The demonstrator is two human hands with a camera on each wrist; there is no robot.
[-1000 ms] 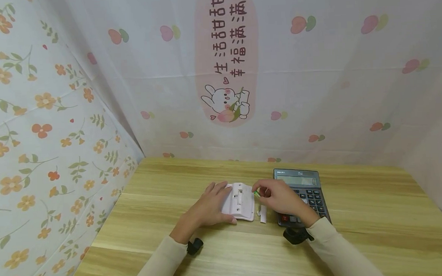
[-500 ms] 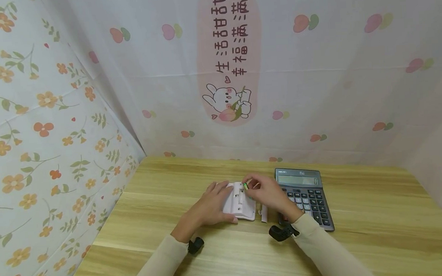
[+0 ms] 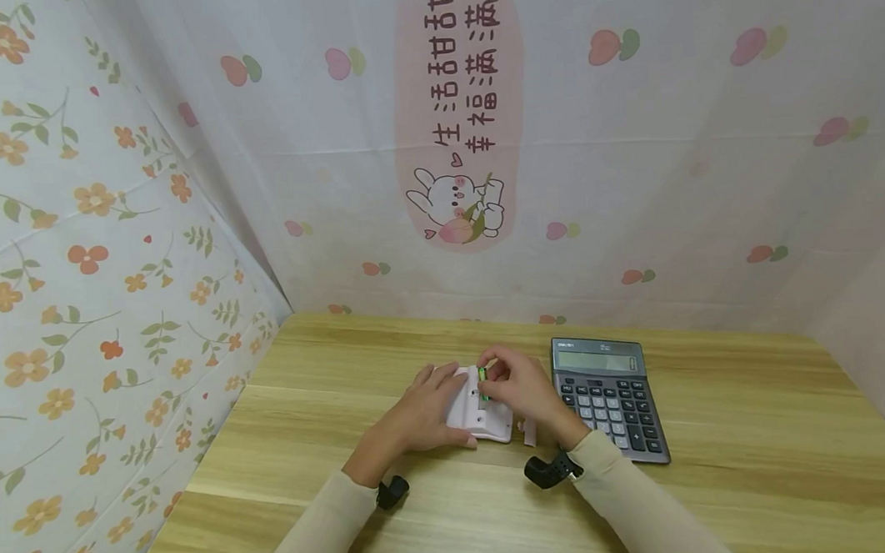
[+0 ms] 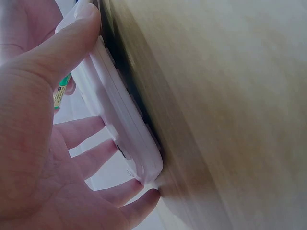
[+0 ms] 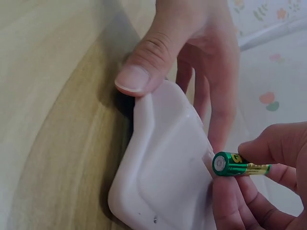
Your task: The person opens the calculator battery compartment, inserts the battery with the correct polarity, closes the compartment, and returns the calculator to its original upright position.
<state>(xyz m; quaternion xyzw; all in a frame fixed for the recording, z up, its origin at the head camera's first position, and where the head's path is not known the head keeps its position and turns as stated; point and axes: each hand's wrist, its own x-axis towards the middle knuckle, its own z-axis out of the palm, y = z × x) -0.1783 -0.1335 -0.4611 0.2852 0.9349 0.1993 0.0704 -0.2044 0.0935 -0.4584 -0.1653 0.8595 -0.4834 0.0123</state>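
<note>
A white plastic device lies back side up on the table, with a narrow battery slot in its raised part. My left hand grips it from the left, thumb on the near edge and fingers across the far side. My right hand pinches a green and gold battery between thumb and fingers. In the head view that battery is over the slot's far end, partly hidden by the fingers. Whether it touches the slot I cannot tell. A small white cover piece lies just right of the device, partly behind my right hand.
A dark grey calculator lies to the right, its near left part behind my right wrist. Black wrist straps with cameras sit on both wrists. The wooden table meets a patterned cloth at the back and left.
My right hand has moved left with the battery, from beside the device to over its slot. The battery has turned more in line with the slot. My left hand keeps its hold.
</note>
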